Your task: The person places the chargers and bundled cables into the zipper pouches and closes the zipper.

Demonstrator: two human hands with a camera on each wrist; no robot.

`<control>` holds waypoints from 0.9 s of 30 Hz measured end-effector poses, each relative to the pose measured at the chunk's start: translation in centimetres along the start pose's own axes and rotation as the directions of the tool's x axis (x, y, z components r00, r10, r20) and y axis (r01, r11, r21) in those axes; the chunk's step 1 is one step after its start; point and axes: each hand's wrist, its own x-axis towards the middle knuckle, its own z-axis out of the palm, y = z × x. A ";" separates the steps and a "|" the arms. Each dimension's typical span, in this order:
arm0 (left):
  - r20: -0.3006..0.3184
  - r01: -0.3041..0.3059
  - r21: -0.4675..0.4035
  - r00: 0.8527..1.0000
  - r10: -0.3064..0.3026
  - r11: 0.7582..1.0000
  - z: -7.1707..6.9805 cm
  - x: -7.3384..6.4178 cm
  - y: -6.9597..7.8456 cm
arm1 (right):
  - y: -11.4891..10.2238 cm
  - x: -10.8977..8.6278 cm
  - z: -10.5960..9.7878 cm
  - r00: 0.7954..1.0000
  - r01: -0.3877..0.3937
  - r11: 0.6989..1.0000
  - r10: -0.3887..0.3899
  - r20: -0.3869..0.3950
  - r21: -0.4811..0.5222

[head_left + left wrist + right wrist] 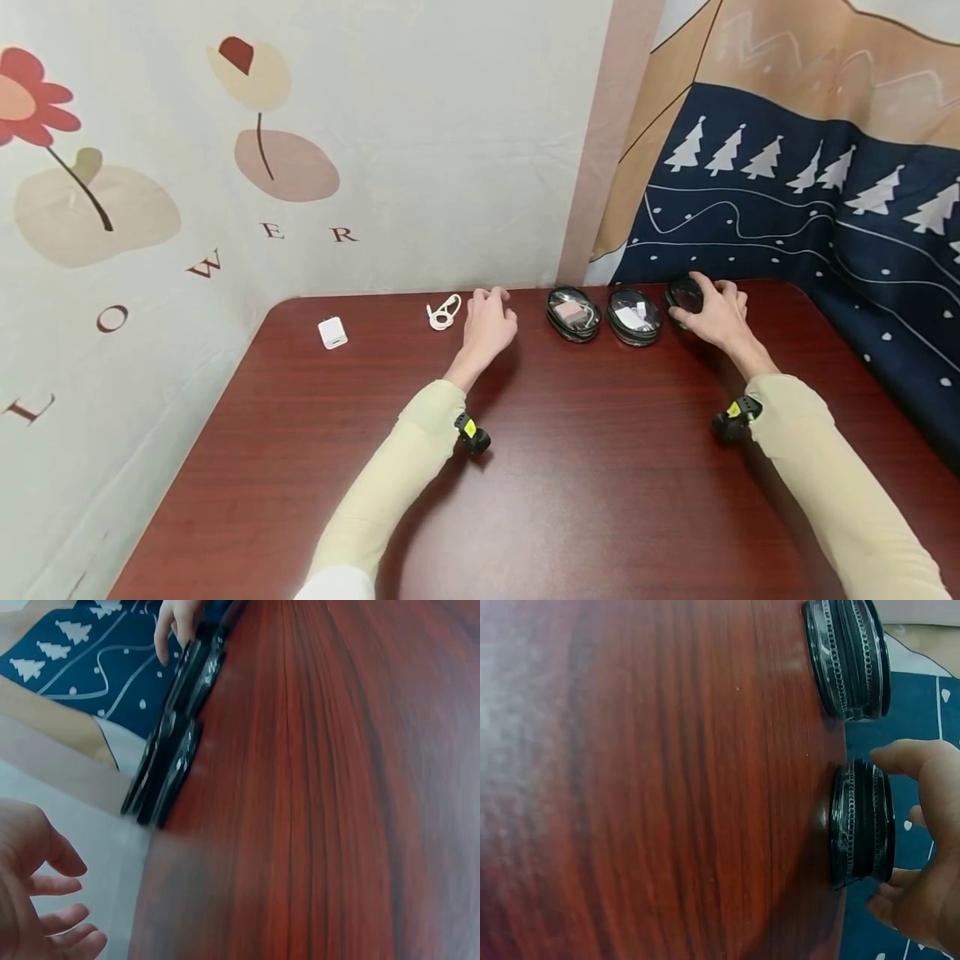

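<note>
My right hand (718, 318) is at the rightmost of three round black cases with clear lids. Thumb and fingers span this right case (862, 825) at its opposite edges, near the table's back edge. Left of it stand the middle case (634, 318), with something white inside, and the left case (573, 314), holding a pinkish block and a white cord. My left hand (489, 323), fingers loosely bent and holding nothing, hovers by the back edge between the left case and a coiled white cable (444, 312).
A white charger plug (333, 332) lies at the back left of the dark red wooden table (585, 467). Behind the back edge hang a pale flower-print cloth (450, 150) and a dark blue cloth (750, 217) with white trees.
</note>
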 end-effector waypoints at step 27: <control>-0.117 0.178 0.283 0.982 -0.150 0.942 -2.6 1.2 -6.7 | 0.6 1.8 0.3 0.987 -0.058 0.996 0.067 0.148 -0.068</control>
